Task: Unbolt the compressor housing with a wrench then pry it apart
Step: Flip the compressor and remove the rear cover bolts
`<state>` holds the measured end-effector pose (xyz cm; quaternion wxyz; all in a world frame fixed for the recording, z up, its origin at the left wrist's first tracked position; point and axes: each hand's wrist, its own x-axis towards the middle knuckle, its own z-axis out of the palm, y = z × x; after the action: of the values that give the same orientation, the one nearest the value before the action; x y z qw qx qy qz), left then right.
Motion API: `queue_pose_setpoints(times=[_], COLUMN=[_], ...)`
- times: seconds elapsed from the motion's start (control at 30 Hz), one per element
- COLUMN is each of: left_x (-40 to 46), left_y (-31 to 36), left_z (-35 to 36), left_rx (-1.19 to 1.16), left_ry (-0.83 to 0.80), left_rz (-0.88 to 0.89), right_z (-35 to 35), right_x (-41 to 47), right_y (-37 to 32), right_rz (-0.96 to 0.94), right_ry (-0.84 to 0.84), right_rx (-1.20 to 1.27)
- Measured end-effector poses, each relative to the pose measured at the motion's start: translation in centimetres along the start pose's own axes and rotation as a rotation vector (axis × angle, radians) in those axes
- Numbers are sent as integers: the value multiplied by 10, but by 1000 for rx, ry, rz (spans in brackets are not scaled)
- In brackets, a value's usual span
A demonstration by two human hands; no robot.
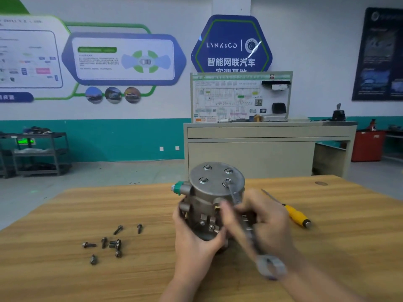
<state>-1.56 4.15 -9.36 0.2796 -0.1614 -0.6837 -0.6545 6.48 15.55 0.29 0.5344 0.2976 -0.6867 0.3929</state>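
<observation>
Wooden bench [130, 205]: compressor [214, 192] sits mid-table, left hand [194, 234] gripping its body. Right hand [265, 219] holds wrench [246, 223] on near-right cover bolt [227, 182]. Blurred. Risk: ring slips off, rounding the head.

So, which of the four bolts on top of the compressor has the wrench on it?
The near-right bolt on the round grey metal compressor cover: the steel wrench sits on it. The other three bolts stand free.

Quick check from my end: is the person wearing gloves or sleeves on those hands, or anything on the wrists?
No gloves: both the left hand and right hand are bare. The forearms in view are bare too, with no sleeves, watch or bands visible. The right hand is motion-blurred.
</observation>
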Motion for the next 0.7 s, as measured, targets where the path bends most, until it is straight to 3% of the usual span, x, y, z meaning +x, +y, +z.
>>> queue_pose_setpoints(times=[0.1, 0.23, 0.3, 0.4, 0.5, 0.57, 0.7], left_x=[-1, -2, -2, -3, -3, -3, -3], left_y=[3, 7, 8, 7, 6, 6, 4], left_z=[-1, 1, 4, 8, 13, 15, 15], left_rx=[-11, -35, -47, -75, -95, -105, -77], left_ry=[15, 3, -16, -6, 37, 35, 48], left_rz=[24, 30, 28, 20, 19, 29, 41], right_z=[-16, -28, -31, -28, -2, 25, 85], right_x=[-10, 19, 49, 95, 135, 151, 152], right_y=[12, 53, 78, 100, 101, 93, 58], right_rz=[481, 932, 1147, 1308, 1131, 811, 343], right_ry=[308, 396, 270, -92, -496, -703, -769], right_rx=[399, 528, 394, 48, -463, -807, -1079])
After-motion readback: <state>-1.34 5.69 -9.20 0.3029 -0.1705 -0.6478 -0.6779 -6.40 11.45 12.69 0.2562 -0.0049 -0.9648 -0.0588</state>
